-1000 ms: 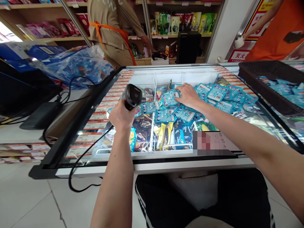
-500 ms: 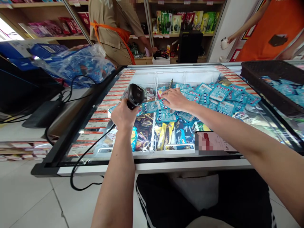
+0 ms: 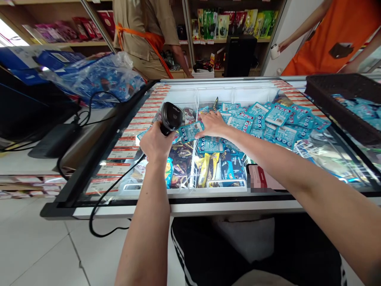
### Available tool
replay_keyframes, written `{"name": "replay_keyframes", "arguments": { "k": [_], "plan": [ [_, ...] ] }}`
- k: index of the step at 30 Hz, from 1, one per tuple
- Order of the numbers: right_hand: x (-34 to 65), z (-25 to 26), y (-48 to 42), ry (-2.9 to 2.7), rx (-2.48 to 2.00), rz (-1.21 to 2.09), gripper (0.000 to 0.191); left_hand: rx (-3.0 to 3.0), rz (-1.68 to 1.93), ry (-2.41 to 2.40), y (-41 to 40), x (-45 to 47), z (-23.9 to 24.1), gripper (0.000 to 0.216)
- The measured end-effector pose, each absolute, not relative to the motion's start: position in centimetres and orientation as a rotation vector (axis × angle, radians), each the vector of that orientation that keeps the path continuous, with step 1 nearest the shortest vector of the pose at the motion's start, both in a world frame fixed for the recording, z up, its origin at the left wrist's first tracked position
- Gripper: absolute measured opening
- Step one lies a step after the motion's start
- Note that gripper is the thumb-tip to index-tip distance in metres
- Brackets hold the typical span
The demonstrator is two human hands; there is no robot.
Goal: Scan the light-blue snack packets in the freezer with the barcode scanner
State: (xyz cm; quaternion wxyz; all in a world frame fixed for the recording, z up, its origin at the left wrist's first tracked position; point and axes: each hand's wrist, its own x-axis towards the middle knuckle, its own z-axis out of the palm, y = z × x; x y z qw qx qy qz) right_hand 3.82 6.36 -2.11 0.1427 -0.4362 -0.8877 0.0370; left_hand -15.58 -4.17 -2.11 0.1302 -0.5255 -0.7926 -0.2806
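Observation:
My left hand [image 3: 156, 142] is closed around the handle of a black barcode scanner [image 3: 172, 115], its head pointing up and its cord trailing down. My right hand [image 3: 212, 125] reaches over the glass top of a chest freezer, thumb and fingers spread. Its fingertips are at the right end of a small blue packet [image 3: 190, 132] just right of the scanner; whether they press on it I cannot tell. More blue packets [image 3: 242, 122], some showing barcodes, are heaped to the right of this hand. Another blue packet [image 3: 210, 145] lies just below it.
Through the freezer [image 3: 184, 208] glass I see wrapped ice creams [image 3: 210, 167]. A phone [image 3: 262, 177] lies at the near edge, partly behind my right forearm. A brown basket [image 3: 333, 85] with blue packets stands right, a plastic bag [image 3: 101, 79] left. Two people in orange aprons are beyond.
My right hand has shifted slightly left and its thumb has spread away from the fingers, down beside the blue packet. The scanner in my left hand is nearly still.

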Motion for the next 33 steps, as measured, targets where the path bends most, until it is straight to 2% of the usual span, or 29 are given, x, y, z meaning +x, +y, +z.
{"name": "replay_keyframes", "arguments": {
  "k": [2, 12, 19, 24, 28, 33],
  "plan": [
    [3.8, -2.2, 6.5, -2.482, -1.241, 0.169, 0.073, -1.516, -0.825, -2.316, -4.2, -15.6, -2.1, 0.048],
    [4.9, -2.3, 8.1, -2.061, -1.188, 0.511, 0.039, -1.643, -0.761, -2.240, -4.6, -14.8, -1.7, 0.050],
    [7.0, -2.0, 8.5, -1.936, -0.999, 0.533, 0.014, -1.824, -0.693, -2.088, -4.7, -14.5, -2.2, 0.045],
    [9.3, -1.8, 7.6, -1.979, -0.975, 0.421, 0.011, -1.951, -0.643, -2.007, -4.8, -14.1, -2.6, 0.041],
    [11.0, -2.3, 7.7, -2.085, -1.019, 0.339, 0.016, -1.993, -0.636, -1.979, -4.8, -13.9, -2.8, 0.043],
    [11.8, -3.4, 8.4, -2.014, -1.026, 0.415, 0.022, -2.051, -0.607, -1.943, -4.8, -13.8, -2.9, 0.042]
  ]
}}
